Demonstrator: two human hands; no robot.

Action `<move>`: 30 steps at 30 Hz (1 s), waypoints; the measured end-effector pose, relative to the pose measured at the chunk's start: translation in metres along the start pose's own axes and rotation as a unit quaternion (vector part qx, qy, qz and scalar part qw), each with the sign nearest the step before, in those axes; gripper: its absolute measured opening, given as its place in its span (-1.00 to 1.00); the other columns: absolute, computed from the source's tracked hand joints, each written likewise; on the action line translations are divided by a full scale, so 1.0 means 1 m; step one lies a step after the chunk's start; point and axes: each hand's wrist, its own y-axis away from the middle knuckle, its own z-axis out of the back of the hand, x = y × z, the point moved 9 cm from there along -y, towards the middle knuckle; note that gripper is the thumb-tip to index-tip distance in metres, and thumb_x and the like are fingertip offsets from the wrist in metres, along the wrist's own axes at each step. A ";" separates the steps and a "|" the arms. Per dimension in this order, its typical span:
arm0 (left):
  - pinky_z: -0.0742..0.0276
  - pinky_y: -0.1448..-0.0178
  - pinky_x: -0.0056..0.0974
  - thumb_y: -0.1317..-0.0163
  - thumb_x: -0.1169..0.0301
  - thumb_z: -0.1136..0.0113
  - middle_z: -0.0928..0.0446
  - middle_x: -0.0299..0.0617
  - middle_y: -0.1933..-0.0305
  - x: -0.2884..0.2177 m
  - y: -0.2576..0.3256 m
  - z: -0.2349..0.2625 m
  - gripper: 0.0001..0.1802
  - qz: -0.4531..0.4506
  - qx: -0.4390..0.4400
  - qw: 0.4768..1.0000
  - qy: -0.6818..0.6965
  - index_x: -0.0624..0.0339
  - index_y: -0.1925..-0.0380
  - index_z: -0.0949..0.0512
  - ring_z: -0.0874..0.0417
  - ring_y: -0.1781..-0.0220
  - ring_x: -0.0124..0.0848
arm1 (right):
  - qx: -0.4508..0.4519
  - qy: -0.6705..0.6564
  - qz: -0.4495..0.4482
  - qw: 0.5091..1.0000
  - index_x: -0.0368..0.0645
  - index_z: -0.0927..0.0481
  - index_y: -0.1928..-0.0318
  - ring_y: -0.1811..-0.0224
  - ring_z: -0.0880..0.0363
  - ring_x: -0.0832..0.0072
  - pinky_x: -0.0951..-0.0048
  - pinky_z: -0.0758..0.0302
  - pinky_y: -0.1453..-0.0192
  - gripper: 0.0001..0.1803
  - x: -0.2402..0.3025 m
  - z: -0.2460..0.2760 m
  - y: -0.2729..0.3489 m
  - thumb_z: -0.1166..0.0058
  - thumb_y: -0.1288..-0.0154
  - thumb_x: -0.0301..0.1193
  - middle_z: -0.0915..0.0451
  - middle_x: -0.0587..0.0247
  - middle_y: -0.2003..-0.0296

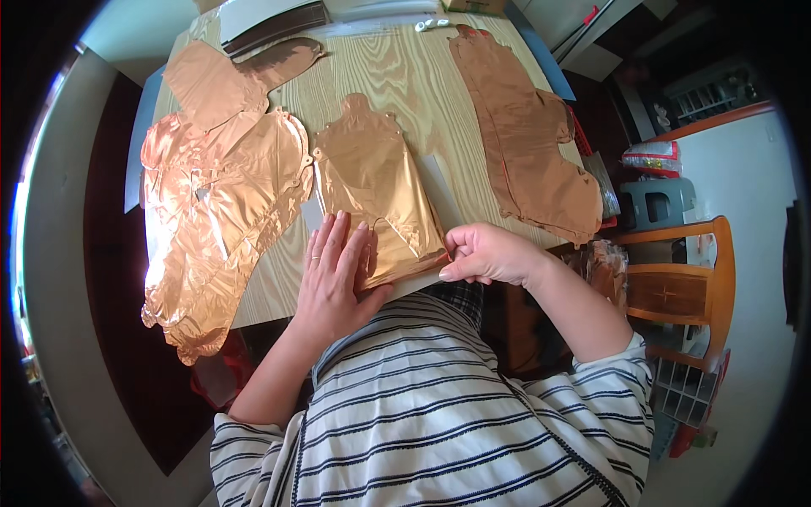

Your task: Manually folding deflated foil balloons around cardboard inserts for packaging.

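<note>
A copper-coloured foil balloon [367,169], flat and partly folded, lies in front of me at the table's near edge. My left hand [334,283] rests on its lower left part with the fingers stretched out and pressed flat. At the lower right corner, my right hand [490,253] pinches the folded edge of the foil between thumb and fingers. Beneath the balloon, a pale grey flat sheet [441,188] sticks out on the right side, and a bit of it shows on the left.
More flat foil balloons lie on the wood-grain table [431,110]: a crinkled shiny one [224,182] at left overhangs the near edge, and a stack [524,144] lies at right. Brown-edged boards [274,25] and small white items [432,25] are at the back. A wooden chair [676,287] stands right.
</note>
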 end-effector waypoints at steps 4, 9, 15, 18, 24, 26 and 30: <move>0.00 -0.62 0.21 -0.03 0.17 -0.53 -0.14 0.21 -0.57 -0.007 -0.001 0.003 0.03 0.001 0.002 1.000 0.000 0.15 -0.48 -0.23 -0.09 -0.62 0.22 | -0.062 -0.068 0.049 0.995 -0.17 -0.59 0.19 0.57 -0.39 0.80 0.72 -0.29 0.57 -0.81 -0.005 0.003 -0.004 -0.34 -0.33 -0.39 -0.52 0.51 0.50; -0.25 -0.53 0.18 -0.05 0.40 -0.49 -0.29 0.21 -0.47 -0.007 0.002 0.009 -0.11 -0.037 -0.068 0.997 0.004 0.21 -0.42 -0.32 -0.27 -0.53 0.22 | -0.066 -0.154 0.034 0.985 -0.19 -0.62 0.12 0.45 -0.52 0.73 0.69 -0.42 0.45 -0.81 -0.009 0.006 0.000 -0.32 -0.35 -0.41 -0.61 0.42 0.36; -0.59 -0.30 0.00 -0.10 0.63 -0.41 -0.42 0.23 -0.36 -0.014 0.005 0.010 -0.34 -0.056 -0.117 0.991 0.032 0.28 -0.27 -0.48 -0.55 -0.31 0.15 | -0.099 -0.177 0.131 0.971 -0.24 -0.63 0.07 0.34 -0.65 0.66 0.66 -0.52 0.29 -0.78 0.002 -0.005 0.002 -0.30 -0.37 -0.40 -0.65 0.37 0.33; -0.59 -0.29 -0.03 -0.13 0.62 -0.39 -0.46 0.19 -0.31 -0.018 0.003 0.013 -0.35 -0.039 -0.120 0.991 0.040 0.26 -0.28 -0.47 -0.57 -0.31 0.07 | -0.128 -0.160 0.187 0.961 -0.27 -0.66 0.10 0.32 -0.66 0.65 0.62 -0.56 0.23 -0.82 0.007 -0.010 0.003 -0.27 -0.40 -0.42 -0.69 0.35 0.31; -0.73 -0.13 -0.16 -0.13 0.77 -0.25 -0.30 0.23 -0.44 -0.013 0.003 0.015 -0.31 -0.062 -0.113 0.991 -0.021 0.28 -0.33 -0.42 -0.47 -0.42 0.07 | -0.146 -0.143 0.235 0.950 -0.32 -0.71 0.10 0.33 -0.67 0.65 0.55 -0.58 0.23 -0.80 0.005 -0.008 0.003 -0.24 -0.43 -0.41 -0.73 0.33 0.34; -0.67 -0.19 -0.12 -0.14 0.74 -0.25 -0.31 0.24 -0.44 -0.008 0.004 0.021 -0.32 -0.019 -0.131 0.991 0.003 0.27 -0.33 -0.43 -0.41 -0.47 0.08 | -0.136 -0.184 0.227 0.947 -0.29 -0.71 0.08 0.33 -0.69 0.64 0.57 -0.58 0.25 -0.79 0.000 -0.005 0.002 -0.23 -0.44 -0.39 -0.72 0.35 0.32; -0.55 0.08 -0.33 -0.21 0.73 -0.23 -0.44 -0.02 -0.27 0.034 0.011 0.021 -0.26 0.165 -0.156 0.963 0.145 0.30 -0.43 -0.30 -0.58 -0.14 -0.29 | -0.122 -0.214 0.221 0.944 -0.25 -0.70 0.06 0.32 -0.69 0.65 0.58 -0.59 0.26 -0.79 -0.003 0.001 0.001 -0.21 -0.47 -0.36 -0.71 0.36 0.30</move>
